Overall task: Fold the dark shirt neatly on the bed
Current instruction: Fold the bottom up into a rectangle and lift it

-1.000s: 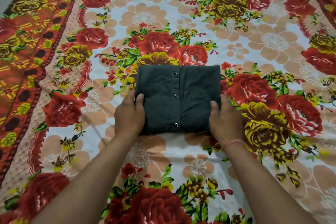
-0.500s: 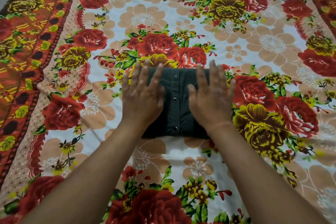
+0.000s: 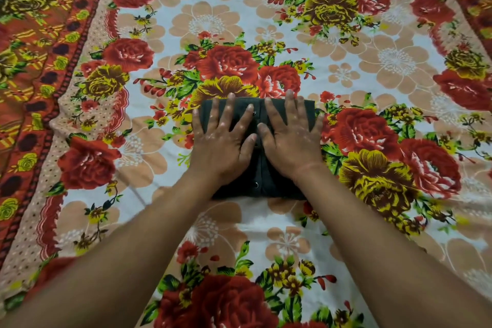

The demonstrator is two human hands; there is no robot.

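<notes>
The bed [image 3: 346, 221] fills pretty much the whole view, covered in a loud floral bedsheet [image 3: 218, 21] with big red and yellow roses on a white and peach middle. Over on the left there's an orange-red patterned border [image 3: 32, 66] running down the side. Moving in toward the center, the left hand [image 3: 222, 138] is laid flat with fingers spread, palm down on the left half of the dark shirt [image 3: 259, 181]. The shirt's folded into a compact rectangle sitting mid-bed, button strip running down its middle, a couple of snaps showing. Right next to it, the right hand [image 3: 291, 136] is pressed flat on the right half, also spread wide. Thumbs nearly meet over the strip. Neither hand is gripping anything.
</notes>
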